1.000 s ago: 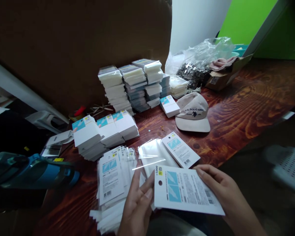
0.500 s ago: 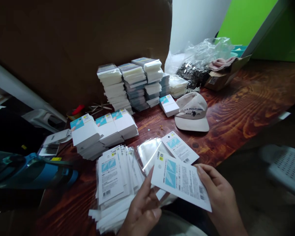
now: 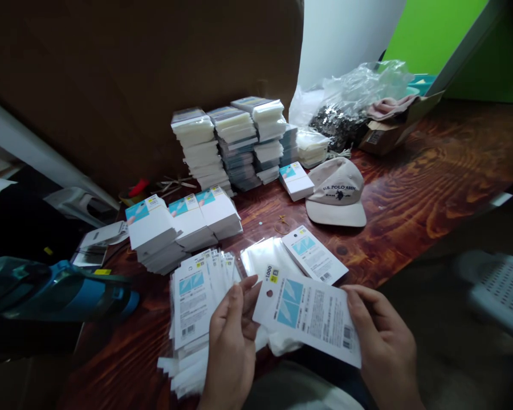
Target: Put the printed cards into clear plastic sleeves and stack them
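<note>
My right hand (image 3: 380, 341) grips the right end of a printed white card (image 3: 310, 319), thumb on top. The card is tilted, showing blue pictures, small text, a barcode and a punched hole near its left end. My left hand (image 3: 233, 341) is loosely curled beside that left end, thumb raised and fingers apart; nothing shows between them. Its fingertips are partly hidden, so contact with the card is unclear. Beyond the held card lie clear plastic sleeves (image 3: 259, 256) and another printed card (image 3: 315, 254). Left of my hands is a spread pile of sleeved cards (image 3: 192, 307).
Card stacks (image 3: 151, 228) stand at the left, with tall stacks of packets (image 3: 199, 148) behind. A cap (image 3: 337, 193) rests by a small card stack (image 3: 297, 182). A blue bottle (image 3: 64, 290) lies left; a cardboard box (image 3: 380, 136) sits far right. A grey stool (image 3: 504, 290) stands beyond the table edge.
My left hand has turned, its thumb rising from below the card to beside its left end. The card in my right hand has shifted slightly left and the view has moved a little.
</note>
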Motion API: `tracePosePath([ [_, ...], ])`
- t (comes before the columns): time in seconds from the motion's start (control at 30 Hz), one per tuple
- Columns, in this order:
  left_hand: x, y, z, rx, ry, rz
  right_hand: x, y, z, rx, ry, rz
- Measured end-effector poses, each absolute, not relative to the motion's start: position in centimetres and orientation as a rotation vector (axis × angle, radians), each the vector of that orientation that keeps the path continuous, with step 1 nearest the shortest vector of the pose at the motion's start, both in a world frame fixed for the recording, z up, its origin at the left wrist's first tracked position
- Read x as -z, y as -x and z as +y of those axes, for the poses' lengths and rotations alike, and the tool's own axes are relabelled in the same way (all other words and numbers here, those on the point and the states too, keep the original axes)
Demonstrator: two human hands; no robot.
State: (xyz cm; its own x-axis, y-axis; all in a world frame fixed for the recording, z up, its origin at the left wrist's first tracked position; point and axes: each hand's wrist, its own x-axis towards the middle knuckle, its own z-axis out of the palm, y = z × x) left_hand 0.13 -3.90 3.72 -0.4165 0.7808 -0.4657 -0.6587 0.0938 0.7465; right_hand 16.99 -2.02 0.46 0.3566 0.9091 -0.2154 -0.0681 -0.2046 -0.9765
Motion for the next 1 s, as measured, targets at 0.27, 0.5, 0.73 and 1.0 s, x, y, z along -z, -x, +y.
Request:
tracePosePath([
  [0.27,-3.3,-3.4,-5.4,-1.452,-0.246,1.175,-0.5,-16.7,-2.0,-0.995,1.464,-0.789],
  [0.5,-3.9,-1.7,-4.3,-1.691,-0.07,1.214,0.6,-17.8,-2.7,-1.594,1.111,-0.811],
  [0.73,-3.8,-1.4,-4.4,-1.73,-0.206,1.359,0.5,-16.9,-3.7,-1.739,1.095,-0.891],
  [1.0,-2.7,-2.2,-5.9,-1.272,-0.761,1.571,0.9,-15.5,-3.5,-1.728,1.179,-0.791],
])
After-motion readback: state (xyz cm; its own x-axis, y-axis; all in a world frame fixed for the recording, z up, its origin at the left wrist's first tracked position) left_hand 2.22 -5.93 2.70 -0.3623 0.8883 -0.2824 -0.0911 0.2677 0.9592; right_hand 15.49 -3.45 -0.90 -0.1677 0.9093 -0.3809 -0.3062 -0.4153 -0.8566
